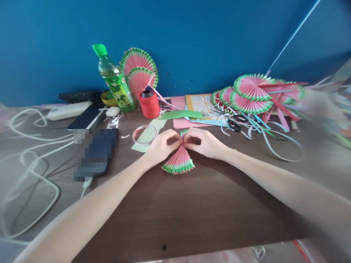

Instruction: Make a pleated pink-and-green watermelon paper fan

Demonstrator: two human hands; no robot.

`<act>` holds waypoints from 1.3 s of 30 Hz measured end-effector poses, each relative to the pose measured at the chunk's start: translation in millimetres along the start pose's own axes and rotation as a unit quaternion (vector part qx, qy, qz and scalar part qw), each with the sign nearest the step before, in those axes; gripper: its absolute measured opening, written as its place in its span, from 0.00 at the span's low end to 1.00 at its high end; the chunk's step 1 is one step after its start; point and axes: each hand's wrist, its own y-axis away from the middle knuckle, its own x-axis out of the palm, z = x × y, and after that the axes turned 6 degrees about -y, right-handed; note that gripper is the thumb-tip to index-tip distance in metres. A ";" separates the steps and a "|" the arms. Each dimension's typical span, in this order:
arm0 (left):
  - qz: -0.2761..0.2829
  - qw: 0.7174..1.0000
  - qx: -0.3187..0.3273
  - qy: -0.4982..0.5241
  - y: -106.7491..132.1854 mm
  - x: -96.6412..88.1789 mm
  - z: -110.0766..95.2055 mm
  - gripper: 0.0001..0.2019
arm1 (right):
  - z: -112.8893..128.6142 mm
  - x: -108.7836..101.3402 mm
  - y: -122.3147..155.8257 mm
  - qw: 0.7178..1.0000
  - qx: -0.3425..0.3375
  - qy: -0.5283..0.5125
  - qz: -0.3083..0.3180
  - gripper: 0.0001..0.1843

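Note:
A pleated paper fan (179, 160), pink with a green and white zigzag edge, is pinched at its narrow middle by both hands. My left hand (164, 144) grips it from the left with thumb and fingertips, and my right hand (201, 144) does so from the right. The fingertips meet at the pinch. Below them the folds spread toward me; a small green end shows above. Whether thread or tape lies at the pinch is hidden. A clear roll of tape (144, 134) lies beside my left hand on a pale green paper strip (142, 145).
Finished fans (252, 93) and paper strips lie piled at the back right, near black-handled scissors (234, 125). A red thread spool (149, 106), a green bottle (115, 82) and upright fans (139, 60) stand by the blue wall. A phone (95, 153) and white cables (56, 184) lie left.

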 end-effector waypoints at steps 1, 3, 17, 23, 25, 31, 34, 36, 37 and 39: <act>-0.003 1.000 0.004 -0.007 0.2 0.2 -0.1 0.05 | -0.4 0.5 -0.2 1.000 -0.001 0.001 0.001 0.04; -0.008 1.000 0.013 -0.018 0.7 0.7 -0.2 0.04 | -1.4 0.9 -0.6 1.000 0.001 0.003 0.003 0.04; -0.052 0.988 0.105 -0.098 5.0 0.8 -3.5 0.03 | -4.8 -0.4 -1.6 0.999 0.003 -0.026 0.028 0.04; -0.072 0.991 0.087 -0.068 4.0 1.5 -1.7 0.03 | -5.1 -0.6 -1.3 0.999 0.008 -0.031 0.021 0.05; -0.079 0.992 0.082 -0.055 3.6 1.7 -1.8 0.03 | -5.6 -0.6 -1.6 0.999 0.017 -0.036 0.017 0.05; -0.101 0.991 0.088 -0.027 2.3 1.8 -2.4 0.03 | -7.9 0.7 -3.5 0.990 0.069 -0.123 0.003 0.10; -0.112 0.988 0.101 -0.022 2.0 1.9 -2.0 0.04 | -8.1 1.0 -4.0 0.986 0.079 -0.150 0.000 0.11; -0.115 0.987 0.107 -0.022 2.0 1.9 -1.8 0.04 | -8.0 0.9 -4.2 0.986 0.080 -0.143 0.003 0.10; -0.116 0.987 0.108 -0.022 2.0 1.9 -1.8 0.03 | -7.9 0.9 -4.2 0.987 0.080 -0.140 0.002 0.10; -0.115 0.987 0.108 -0.023 2.2 1.9 -1.8 0.03 | -7.8 0.7 -4.2 0.986 0.081 -0.143 0.001 0.09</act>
